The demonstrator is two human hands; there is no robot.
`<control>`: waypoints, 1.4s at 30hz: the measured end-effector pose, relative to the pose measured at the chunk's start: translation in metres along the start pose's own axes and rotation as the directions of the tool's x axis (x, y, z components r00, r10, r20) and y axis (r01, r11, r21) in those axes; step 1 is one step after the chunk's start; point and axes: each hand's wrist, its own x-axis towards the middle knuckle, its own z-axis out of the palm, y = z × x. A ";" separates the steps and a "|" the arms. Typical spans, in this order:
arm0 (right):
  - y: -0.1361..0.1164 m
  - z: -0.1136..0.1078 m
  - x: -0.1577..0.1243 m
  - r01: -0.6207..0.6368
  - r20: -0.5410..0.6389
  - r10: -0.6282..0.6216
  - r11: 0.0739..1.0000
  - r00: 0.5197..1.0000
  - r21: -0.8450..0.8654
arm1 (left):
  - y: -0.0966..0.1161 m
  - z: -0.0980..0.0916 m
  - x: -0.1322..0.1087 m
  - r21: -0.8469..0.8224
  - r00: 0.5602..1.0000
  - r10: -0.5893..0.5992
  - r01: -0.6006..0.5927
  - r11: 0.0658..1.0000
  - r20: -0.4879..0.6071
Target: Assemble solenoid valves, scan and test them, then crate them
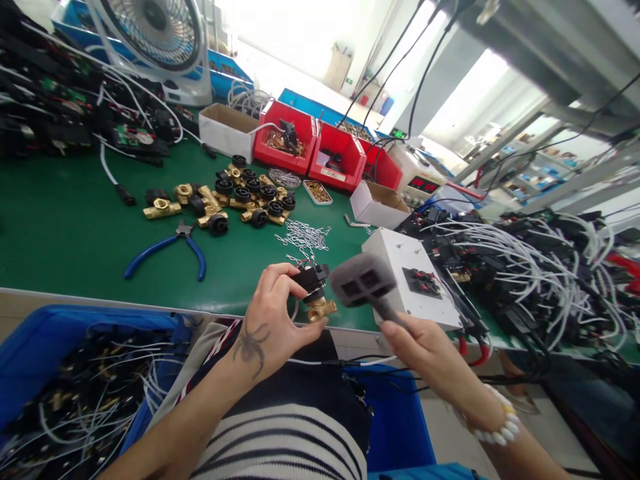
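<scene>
My left hand (275, 310) grips a brass valve with a black housing (313, 280) at the front edge of the green bench. A short brass pipe end sticks out to the right of its fingers. Closed around the handle of a grey mallet (364, 280) is my right hand (425, 347). The mallet's blocky head, slightly blurred, is just right of the valve and appears apart from it. Behind the valve lies a pile of thin silver spring clips (304, 235). Blue-handled cutting pliers (184, 230) rest on the bench to the left.
Brass valve bodies with black caps (255, 190) cluster beyond the clips. Red bins (337, 175), a white box (380, 213) and a fan (155, 40) stand behind. A white test box (395, 257) and tangled cables (505, 247) are right; a blue crate (50, 317) stands lower left.
</scene>
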 end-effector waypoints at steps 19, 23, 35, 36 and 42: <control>0.005 0.017 0.010 0.038 0.083 -0.033 0.997 0.996 -0.062 | 0.001 -0.001 0.003 -0.005 0.999 -0.001 0.001 1.000 0.037; -0.008 0.012 0.021 0.062 0.035 -0.066 0.992 0.997 0.106 | 0.002 -0.004 0.004 -0.098 0.993 -0.093 0.100 0.990 0.072; -0.001 0.016 0.078 0.353 0.346 -0.362 0.931 0.866 0.089 | 0.003 -0.009 0.002 -0.040 0.989 -0.143 0.144 0.989 0.042; -0.001 0.017 0.078 0.349 0.358 -0.367 0.930 0.858 0.116 | 0.003 -0.009 0.002 -0.071 0.987 -0.152 0.155 0.985 0.043; 0.000 0.024 0.076 0.300 0.352 -0.385 0.914 0.853 0.272 | 0.001 -0.010 -0.002 -0.134 0.985 -0.156 0.165 0.977 0.074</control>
